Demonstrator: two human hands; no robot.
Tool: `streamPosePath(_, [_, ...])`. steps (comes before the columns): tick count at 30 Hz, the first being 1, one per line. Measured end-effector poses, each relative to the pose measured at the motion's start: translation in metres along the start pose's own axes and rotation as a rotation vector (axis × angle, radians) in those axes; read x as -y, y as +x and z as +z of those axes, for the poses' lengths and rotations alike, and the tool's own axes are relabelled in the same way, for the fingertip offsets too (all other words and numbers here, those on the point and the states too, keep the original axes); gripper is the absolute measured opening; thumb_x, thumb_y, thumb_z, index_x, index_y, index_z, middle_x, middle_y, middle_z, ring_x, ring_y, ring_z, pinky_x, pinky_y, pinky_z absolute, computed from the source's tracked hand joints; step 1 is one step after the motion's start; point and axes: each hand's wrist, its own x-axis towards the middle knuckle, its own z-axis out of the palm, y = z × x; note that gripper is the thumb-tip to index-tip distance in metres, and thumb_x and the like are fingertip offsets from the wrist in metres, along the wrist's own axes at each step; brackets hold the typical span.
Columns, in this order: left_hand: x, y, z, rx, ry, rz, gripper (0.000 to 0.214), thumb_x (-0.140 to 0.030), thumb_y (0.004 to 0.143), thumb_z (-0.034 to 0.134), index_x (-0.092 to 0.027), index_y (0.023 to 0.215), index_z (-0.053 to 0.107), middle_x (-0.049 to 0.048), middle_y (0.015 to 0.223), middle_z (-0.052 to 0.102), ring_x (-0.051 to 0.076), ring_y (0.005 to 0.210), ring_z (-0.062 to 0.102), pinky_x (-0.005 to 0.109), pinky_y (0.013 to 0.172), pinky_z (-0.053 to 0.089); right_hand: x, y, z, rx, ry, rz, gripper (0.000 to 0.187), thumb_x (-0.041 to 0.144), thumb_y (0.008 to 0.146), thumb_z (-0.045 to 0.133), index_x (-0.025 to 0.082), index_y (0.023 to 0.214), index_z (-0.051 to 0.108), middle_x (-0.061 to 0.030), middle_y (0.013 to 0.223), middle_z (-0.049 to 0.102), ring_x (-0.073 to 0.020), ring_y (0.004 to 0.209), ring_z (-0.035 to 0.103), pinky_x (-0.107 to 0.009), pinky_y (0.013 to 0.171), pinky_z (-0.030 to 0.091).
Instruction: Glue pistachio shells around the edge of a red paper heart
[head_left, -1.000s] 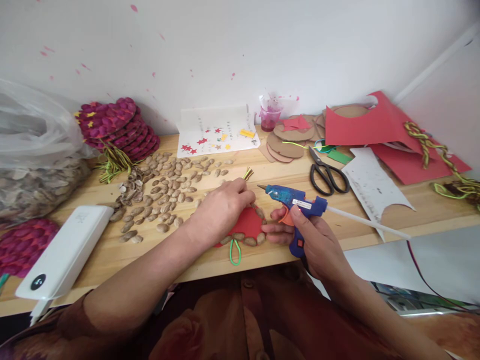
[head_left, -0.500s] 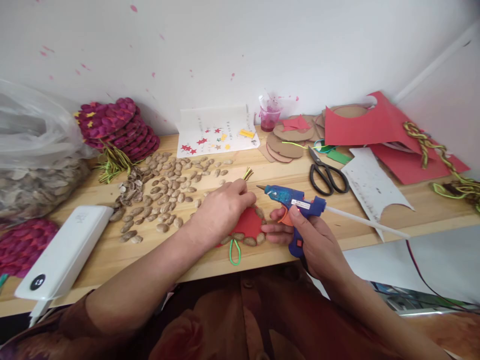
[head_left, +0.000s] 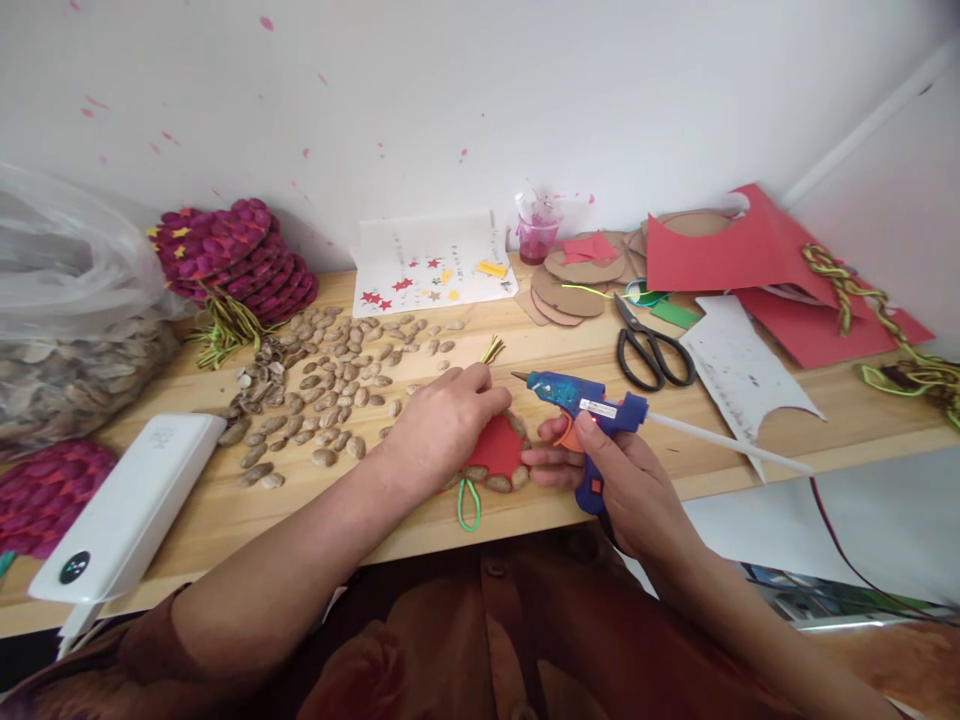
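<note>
A red round disc (head_left: pixel 499 445) with seed shells glued round its rim and a green loop (head_left: pixel 469 503) lies near the table's front edge. My left hand (head_left: pixel 442 420) rests on the disc's far left rim, fingers curled and pressed down on a shell there. My right hand (head_left: pixel 626 485) grips a blue glue gun (head_left: pixel 581 400) by its handle just right of the disc, nozzle pointing left, a white glue stick sticking out behind. Its fingertips touch the disc's right edge.
Loose seed shells (head_left: pixel 337 375) lie spread left of the disc. A white box (head_left: pixel 127 510) sits front left, black scissors (head_left: pixel 649 350) and red paper (head_left: pixel 750 255) to the right, purple finished discs (head_left: pixel 232 250) and a plastic bag (head_left: pixel 67 300) at the left.
Almost nothing has moved; the glue gun and both hands have shifted very slightly left and up in the picture.
</note>
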Motion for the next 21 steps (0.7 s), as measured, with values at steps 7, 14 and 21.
streamPosePath(7, [0.010, -0.019, 0.012, -0.195, -0.162, -0.005, 0.035, -0.010, 0.101, 0.038, -0.019, 0.123, 0.063, 0.0079, 0.109, 0.065, 0.019, 0.094, 0.063, 0.032, 0.086, 0.053, -0.002, 0.001, -0.002, 0.006, 0.010, -0.010, 0.034, 0.054, 0.085, 0.075, 0.021, 0.091, 0.071, -0.0050, 0.095, 0.074, -0.0228, 0.081, 0.080, -0.030, 0.068, 0.065])
streamPosePath(14, [0.007, -0.035, 0.019, -0.154, -0.062, 0.096, 0.045, -0.012, 0.096, 0.052, -0.016, 0.141, 0.056, 0.0139, 0.121, 0.066, 0.027, 0.111, 0.060, 0.042, 0.096, 0.054, 0.000, 0.000, 0.000, 0.004, -0.004, -0.018, 0.039, 0.058, 0.081, 0.078, 0.021, 0.089, 0.070, -0.0049, 0.091, 0.075, -0.0226, 0.077, 0.080, -0.030, 0.067, 0.066])
streamPosePath(21, [0.001, -0.030, 0.015, -0.071, 0.079, 0.097, 0.045, -0.007, 0.095, 0.051, -0.016, 0.139, 0.058, 0.0140, 0.121, 0.066, 0.028, 0.110, 0.059, 0.042, 0.096, 0.056, -0.002, 0.001, -0.001, 0.001, 0.003, -0.017, 0.037, 0.056, 0.084, 0.076, 0.021, 0.090, 0.071, -0.0051, 0.091, 0.075, -0.0221, 0.078, 0.079, -0.029, 0.068, 0.065])
